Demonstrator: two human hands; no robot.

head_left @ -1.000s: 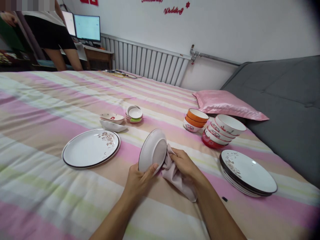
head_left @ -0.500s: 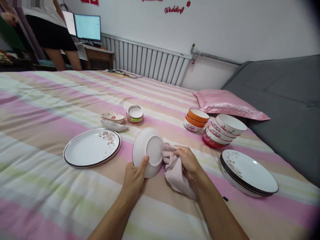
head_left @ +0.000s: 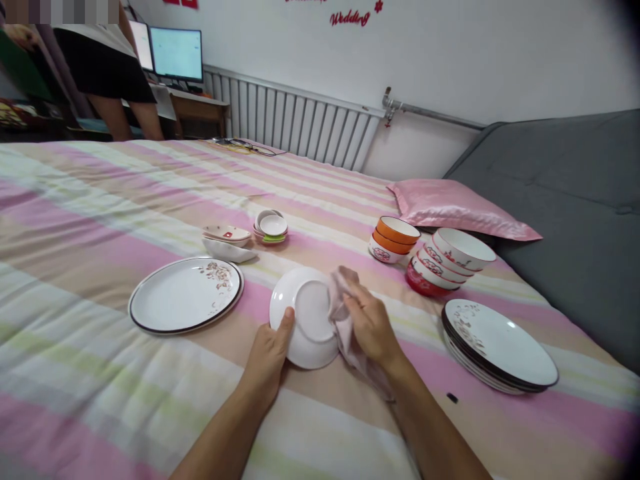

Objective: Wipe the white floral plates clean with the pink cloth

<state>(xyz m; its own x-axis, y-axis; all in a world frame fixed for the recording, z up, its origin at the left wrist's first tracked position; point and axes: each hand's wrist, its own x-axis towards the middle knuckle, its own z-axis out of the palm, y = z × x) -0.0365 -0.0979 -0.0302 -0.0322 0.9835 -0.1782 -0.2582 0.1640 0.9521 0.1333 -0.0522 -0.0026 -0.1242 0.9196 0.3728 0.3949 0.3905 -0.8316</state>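
A white plate (head_left: 313,310) is held with its underside and foot ring turned toward me. My left hand (head_left: 270,353) grips its left edge, the thumb lying on the underside and the fingers hidden behind. Bunched in my right hand (head_left: 369,323) is a pale pink cloth (head_left: 345,303), pressed against the plate's right side, with its loose end hanging below. Left of the plate lies an oval platter (head_left: 183,297) with a dark rim and brown flowers, apparently on top of another.
Beyond are boat-shaped dishes (head_left: 230,250) and small nested bowls (head_left: 273,227). To the right stand orange bowls (head_left: 395,233), larger patterned bowls (head_left: 450,263) and stacked plates (head_left: 500,343). A small black object (head_left: 452,398) lies on the striped bedspread (head_left: 100,400). A person (head_left: 107,67) stands behind the bed.
The plate has tilted to show more of its underside and shifted slightly down and right. My right hand with the cloth has moved a little across its right side.
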